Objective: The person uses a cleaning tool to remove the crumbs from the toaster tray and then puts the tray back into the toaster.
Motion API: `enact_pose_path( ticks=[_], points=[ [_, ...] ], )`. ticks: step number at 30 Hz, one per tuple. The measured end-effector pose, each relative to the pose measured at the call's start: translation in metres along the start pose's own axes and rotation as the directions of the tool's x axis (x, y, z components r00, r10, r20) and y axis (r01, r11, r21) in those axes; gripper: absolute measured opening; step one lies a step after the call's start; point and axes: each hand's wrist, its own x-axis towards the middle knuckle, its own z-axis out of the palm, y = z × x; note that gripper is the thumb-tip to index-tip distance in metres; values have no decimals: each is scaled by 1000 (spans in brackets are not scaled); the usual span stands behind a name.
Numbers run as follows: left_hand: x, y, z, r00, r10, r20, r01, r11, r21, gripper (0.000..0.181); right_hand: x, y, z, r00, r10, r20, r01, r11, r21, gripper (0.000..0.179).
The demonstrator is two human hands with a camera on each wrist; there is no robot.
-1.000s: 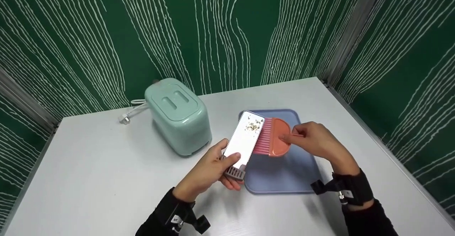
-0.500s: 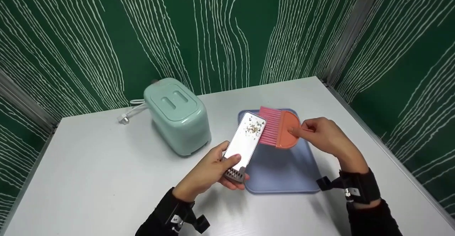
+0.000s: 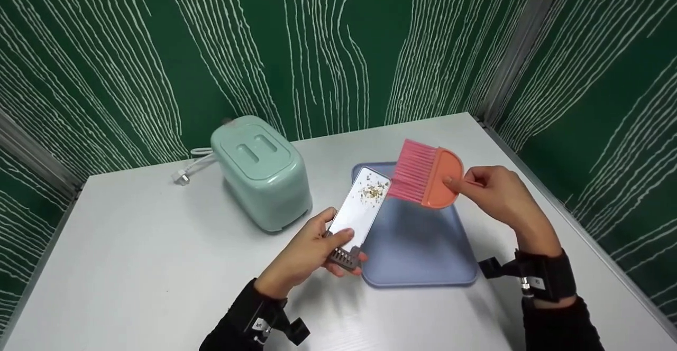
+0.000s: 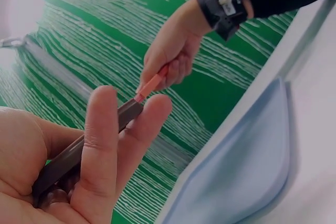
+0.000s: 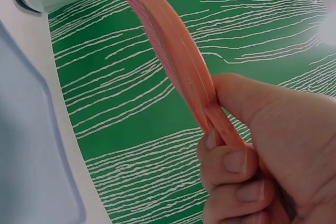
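1. Crumb tray (image 3: 358,211) is in my left hand (image 3: 311,249), raised off the desk (image 3: 153,245): my fingers are clamped on its grey slotted end, thumb across the white face, others underneath.
2. Crumbs (image 3: 372,192) lie scattered over its far half, away from my thumb.
3. My right hand (image 3: 494,190) holds a brush (image 3: 443,179), fingers clamped on its orange handle; the pink bristles point left, their lower corner by the crumb tray's right edge. Whether they touch, I cannot tell.
4. Below both, a blue tray (image 3: 418,256) lies flat on the desk.
5. Farther off, to the left, stands a pale green toaster (image 3: 264,176), a white plug (image 3: 181,177) on the desk beside it.
6. Behind everything rises a green wall (image 3: 206,84) with wavy white lines.
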Motion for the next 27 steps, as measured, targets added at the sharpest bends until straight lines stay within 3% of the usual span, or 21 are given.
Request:
enact_pose_path(
  ticks=[7, 12, 19, 27],
  points=[
    [4, -3, -3, 999, 9, -31, -10, 1000, -7, 28, -1, 5, -4, 997, -7, -71, 11, 998, 59, 52],
    [4, -5, -6, 998, 11, -64, -10, 1000, 6, 33, -2, 0, -3, 996, -25, -85, 33, 995, 94, 49],
    [4, -7, -8, 998, 19, -54, -18, 1000, 21, 35, -7, -13, 3, 997, -39, -74, 45, 995, 84, 47],
    [6, -10, -8, 999, 9, -54, -6, 999, 47, 24, -15, -36, 21, 987, -136, -83, 142, 987, 71, 44]
  ],
)
